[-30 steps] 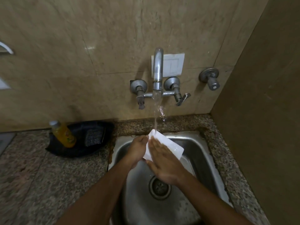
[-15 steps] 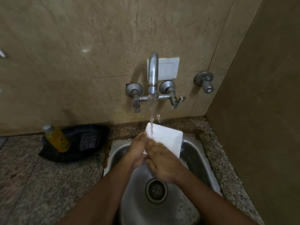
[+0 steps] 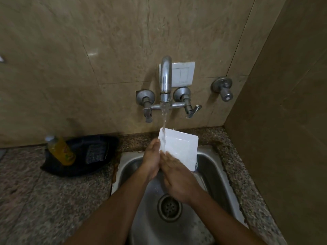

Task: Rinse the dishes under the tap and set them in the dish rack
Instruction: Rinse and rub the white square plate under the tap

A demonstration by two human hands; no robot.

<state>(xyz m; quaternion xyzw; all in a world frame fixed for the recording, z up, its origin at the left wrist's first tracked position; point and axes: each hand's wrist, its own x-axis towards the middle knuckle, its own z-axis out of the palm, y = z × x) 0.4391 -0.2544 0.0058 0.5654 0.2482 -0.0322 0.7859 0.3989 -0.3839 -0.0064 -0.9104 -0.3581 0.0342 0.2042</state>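
On the left of the granite counter (image 3: pixel 44 197) lies 1 dark tray (image 3: pixel 99 167) holding 1 bottle of yellow liquid (image 3: pixel 61 152), tilted, and 1 dark scrub pad (image 3: pixel 96 152); bare counter stretches near and left of it. Right of the tray sits 1 steel sink (image 3: pixel 214 167) with 1 round drain (image 3: pixel 169 207) in its floor. 1 tap (image 3: pixel 166 80) with 2 handles on the far wall runs a stream onto the far left corner of 1 white square plate (image 3: pixel 182 149), held tilted over the far part of the sink. The left hand (image 3: pixel 152 160) grips the plate's left edge, thumb on its face. The right hand (image 3: pixel 177 177) lies with straight fingers flat on the plate's near face, pressing it. Behind the tap is 1 white switch plate (image 3: pixel 184 74), and right of it 1 separate wall valve (image 3: pixel 223 89). A brown side wall (image 3: pixel 283 121) closes in the narrow counter strip right of the sink
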